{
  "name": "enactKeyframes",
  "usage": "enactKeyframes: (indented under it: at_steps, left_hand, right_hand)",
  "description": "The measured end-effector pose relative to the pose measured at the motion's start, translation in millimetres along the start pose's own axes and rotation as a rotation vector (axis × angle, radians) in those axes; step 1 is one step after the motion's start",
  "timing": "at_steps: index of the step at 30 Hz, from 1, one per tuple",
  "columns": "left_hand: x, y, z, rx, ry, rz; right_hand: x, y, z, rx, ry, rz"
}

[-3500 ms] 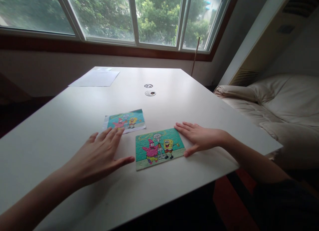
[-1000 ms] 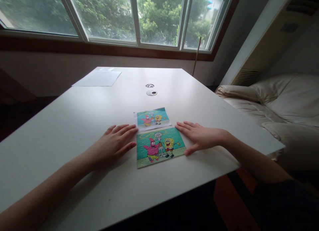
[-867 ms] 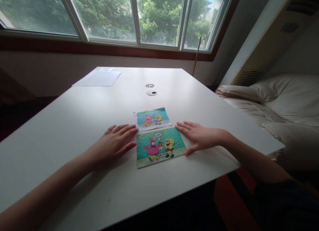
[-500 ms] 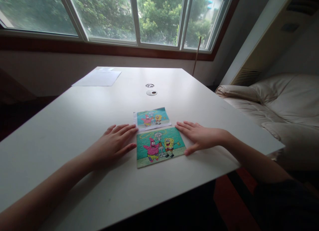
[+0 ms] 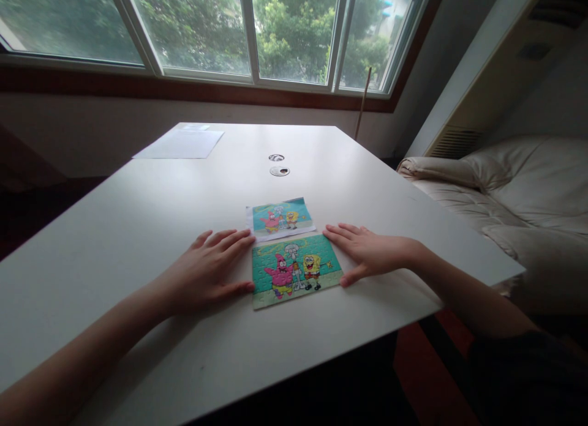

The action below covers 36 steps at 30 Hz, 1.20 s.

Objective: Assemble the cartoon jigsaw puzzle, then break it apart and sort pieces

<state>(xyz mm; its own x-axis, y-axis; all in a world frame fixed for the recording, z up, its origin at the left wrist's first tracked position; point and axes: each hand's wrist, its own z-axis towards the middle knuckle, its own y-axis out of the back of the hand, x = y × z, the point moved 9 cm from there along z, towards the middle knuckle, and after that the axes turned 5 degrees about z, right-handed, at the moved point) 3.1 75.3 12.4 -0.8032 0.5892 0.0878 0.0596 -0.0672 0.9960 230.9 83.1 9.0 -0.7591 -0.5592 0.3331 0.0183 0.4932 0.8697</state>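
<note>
An assembled jigsaw puzzle point(image 5: 296, 279) with pink, pale and yellow cartoon figures on a green ground lies flat before me. My left hand point(image 5: 209, 268) rests on the table at its left side, fingers stretched and thumb tip at the puzzle's left edge. On the other side my right hand point(image 5: 367, 251) lies with fingers spread, its fingertips and thumb along the right edge. Just beyond the puzzle is a paper picture point(image 5: 280, 220) with the same figures; my left fingertips reach its lower left corner. Neither hand grips anything.
A white table point(image 5: 138, 230) carries all this. White sheets point(image 5: 184, 143) lie at its far left corner. Two round cable-hole covers point(image 5: 279, 171) are set in the far middle. A cream sofa point(image 5: 519, 187) stands to the right, and a thin stick point(image 5: 362, 104) leans beneath the window.
My left thumb has moved slightly down and right to the puzzle's left edge. My right hand, the puzzle and the paper picture show almost no change.
</note>
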Motion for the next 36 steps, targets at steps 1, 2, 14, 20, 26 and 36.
enactKeyframes:
  at_steps: [1, 2, 14, 20, 26, 36]
  left_hand:
    - [0.0, 0.2, 0.0, -0.002, 0.0, -0.004]
    - [0.0, 0.4, 0.0, -0.003, 0.0, -0.007]
    - [0.7, 3.4, -0.4, -0.024, -0.003, -0.034]
    - [0.7, 4.4, -3.1, -0.02, 0.011, -0.011]
    - [1.1, 5.9, -3.9, -0.016, 0.039, 0.031]
    - [-1.0, 5.7, -2.9, 0.003, 0.024, 0.045]
  right_hand:
    - [-0.4, 0.2, -0.1, -0.005, 0.003, 0.001]
    - [-1.0, 0.2, -0.6, -0.007, 0.004, 0.001]
    - [75.6, 39.3, 11.3, -0.407, 0.253, -0.074]
    - [107.5, 25.6, 31.8, -0.473, 0.201, -0.133]
    - [117.6, 6.8, 33.4, -0.476, 0.096, -0.208]
    - [53.2, 5.4, 13.3, -0.369, 0.019, -0.133]
